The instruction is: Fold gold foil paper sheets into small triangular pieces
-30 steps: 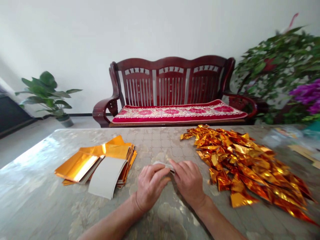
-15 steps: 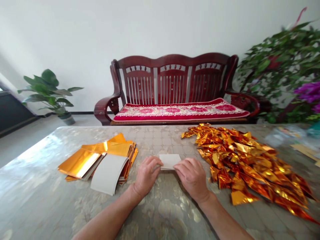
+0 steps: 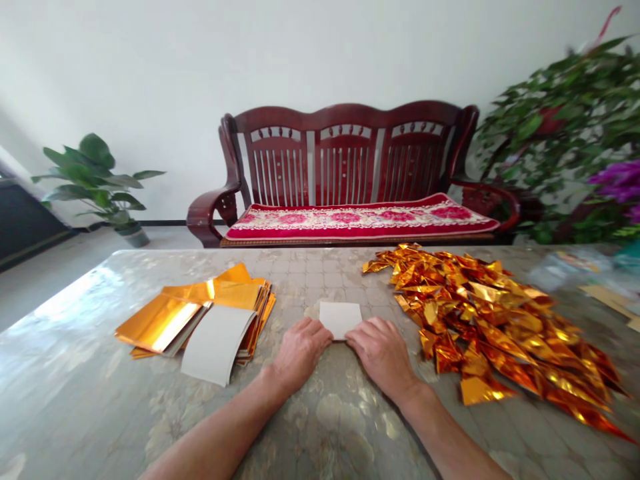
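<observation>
A small folded sheet (image 3: pixel 341 317), white side up, lies flat on the marbled table (image 3: pixel 320 413) in front of me. My left hand (image 3: pixel 301 351) presses its near left corner with curled fingers. My right hand (image 3: pixel 380 353) presses its near right corner the same way. To the left lies a fanned stack of flat gold foil sheets (image 3: pixel 200 319), one of them turned white side up. To the right spreads a heap of folded gold foil pieces (image 3: pixel 495 327).
A dark red wooden bench (image 3: pixel 350 180) with a red flowered cushion stands behind the table. A potted plant (image 3: pixel 95 183) sits on the floor at left. A large leafy plant with purple flowers (image 3: pixel 575 140) and some blurred packets (image 3: pixel 570 267) are at right.
The sheet, earlier bunched between my fingers, now lies flat and folded on the table. Both hands have moved to its near edge and press it down.
</observation>
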`<state>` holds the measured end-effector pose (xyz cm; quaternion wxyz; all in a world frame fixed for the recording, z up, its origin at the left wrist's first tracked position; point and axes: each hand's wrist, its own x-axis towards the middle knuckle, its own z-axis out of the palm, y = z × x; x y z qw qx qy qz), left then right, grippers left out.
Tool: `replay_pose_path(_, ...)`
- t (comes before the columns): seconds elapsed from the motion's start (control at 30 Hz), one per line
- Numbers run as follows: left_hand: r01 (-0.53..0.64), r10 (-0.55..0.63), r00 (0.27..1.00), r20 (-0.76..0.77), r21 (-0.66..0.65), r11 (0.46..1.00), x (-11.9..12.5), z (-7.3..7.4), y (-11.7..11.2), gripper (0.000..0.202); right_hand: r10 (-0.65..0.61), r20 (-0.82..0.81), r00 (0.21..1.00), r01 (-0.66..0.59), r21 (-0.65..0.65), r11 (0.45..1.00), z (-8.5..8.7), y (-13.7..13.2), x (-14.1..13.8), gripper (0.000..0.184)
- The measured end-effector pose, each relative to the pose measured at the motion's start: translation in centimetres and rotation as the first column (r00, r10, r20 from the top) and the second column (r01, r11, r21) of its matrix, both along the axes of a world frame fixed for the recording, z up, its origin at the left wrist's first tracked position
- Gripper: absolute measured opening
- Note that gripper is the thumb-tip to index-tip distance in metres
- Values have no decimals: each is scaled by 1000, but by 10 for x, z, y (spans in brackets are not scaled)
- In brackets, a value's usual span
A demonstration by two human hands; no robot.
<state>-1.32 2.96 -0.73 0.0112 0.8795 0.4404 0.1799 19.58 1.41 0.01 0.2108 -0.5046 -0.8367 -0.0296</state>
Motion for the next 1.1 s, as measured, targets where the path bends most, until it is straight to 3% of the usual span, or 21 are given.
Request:
replay_pose_path(0.27, -64, 93, 984, 152, -188, 980, -1, 0, 3, 21, -55, -97, 994, 45, -99, 994, -3, 3, 10, 15)
replay_pose_path(0.47, -147, 196, 967, 162, -272, 951, 0, 3, 7, 15, -88, -122, 989, 70, -139, 988, -6, 7, 14, 14)
replay_pose_path(0.67, -200, 248, 958, 146, -280, 939, 0, 6, 9, 17, -106, -92, 990, 90, -163, 983, -3, 9, 11, 20)
replay_pose_path(1.1, -290, 316, 946, 66, -260, 921, 2, 9, 12, 23, -223, -60, 973, 206, -217, 954, -3, 11, 4, 13)
